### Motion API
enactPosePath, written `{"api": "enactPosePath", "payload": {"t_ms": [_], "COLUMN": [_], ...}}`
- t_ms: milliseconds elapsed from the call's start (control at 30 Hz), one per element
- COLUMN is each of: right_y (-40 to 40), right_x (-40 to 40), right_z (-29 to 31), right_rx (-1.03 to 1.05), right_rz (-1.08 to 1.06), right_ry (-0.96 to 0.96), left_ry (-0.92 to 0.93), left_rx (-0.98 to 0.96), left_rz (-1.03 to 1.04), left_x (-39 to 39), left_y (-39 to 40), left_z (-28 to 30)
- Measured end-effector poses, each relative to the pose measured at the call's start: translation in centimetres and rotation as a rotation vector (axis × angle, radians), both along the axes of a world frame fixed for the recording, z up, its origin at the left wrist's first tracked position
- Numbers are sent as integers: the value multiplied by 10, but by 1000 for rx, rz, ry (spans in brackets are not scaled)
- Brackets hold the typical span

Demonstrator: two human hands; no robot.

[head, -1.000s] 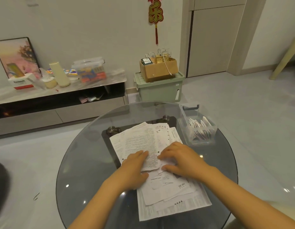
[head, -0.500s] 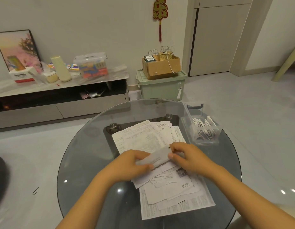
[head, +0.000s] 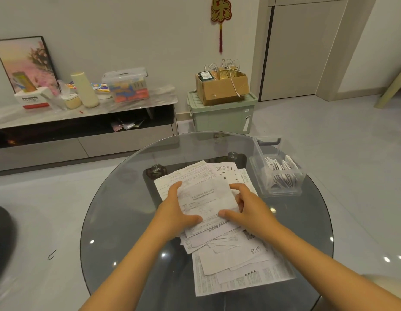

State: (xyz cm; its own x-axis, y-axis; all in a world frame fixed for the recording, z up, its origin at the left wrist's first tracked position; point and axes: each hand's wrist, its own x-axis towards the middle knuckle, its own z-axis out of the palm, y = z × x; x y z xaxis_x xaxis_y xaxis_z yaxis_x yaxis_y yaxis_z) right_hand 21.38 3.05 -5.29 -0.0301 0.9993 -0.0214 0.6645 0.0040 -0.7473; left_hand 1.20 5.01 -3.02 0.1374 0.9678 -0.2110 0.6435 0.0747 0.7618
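Near stack [head: 235,272] of printed sheets lies at the front of the glass table [head: 118,221]; just past it the left hand [head: 176,213] and right hand [head: 251,209] both grasp one creased leaflet [head: 206,198], thumbs on its lower edge, fingers curled at its sides, leaflet just above the pile. Step looks like spreading it flat; best to pull both sides evenly with light tension so the creases don't tear, and keep it off the loose sheets underneath; then lay it square on the far stack [head: 195,173]; the clear bin [head: 282,191] of packets sits further right, apart.
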Motion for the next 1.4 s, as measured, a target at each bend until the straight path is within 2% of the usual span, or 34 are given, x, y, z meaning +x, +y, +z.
{"api": "enactPosePath", "payload": {"t_ms": [233, 367, 533, 634, 934, 1134, 1400], "right_y": [-1, 1, -4, -8, -17, -18, -15], "right_x": [-4, 3, -1, -7, -21, -8, -1], "right_z": [-5, -4, -6, -9, -7, -2, 0], "right_rx": [61, 131, 309, 334, 457, 237, 50], "right_rz": [18, 18, 199, 298, 284, 253, 59], "right_ry": [-210, -300, -329, -317, -396, -233, 23], "left_ry": [280, 456, 514, 492, 340, 172, 28], "left_rx": [21, 145, 99, 147, 228, 249, 173], "left_rz": [-148, -315, -467, -509, -490, -427, -268], "left_x": [-5, -9, -8, -6, 0, -5, -8], "left_y": [3, 3, -3, -4, -6, -3, 6], "left_z": [-9, -7, -4, -2, 4, 5, -7]}}
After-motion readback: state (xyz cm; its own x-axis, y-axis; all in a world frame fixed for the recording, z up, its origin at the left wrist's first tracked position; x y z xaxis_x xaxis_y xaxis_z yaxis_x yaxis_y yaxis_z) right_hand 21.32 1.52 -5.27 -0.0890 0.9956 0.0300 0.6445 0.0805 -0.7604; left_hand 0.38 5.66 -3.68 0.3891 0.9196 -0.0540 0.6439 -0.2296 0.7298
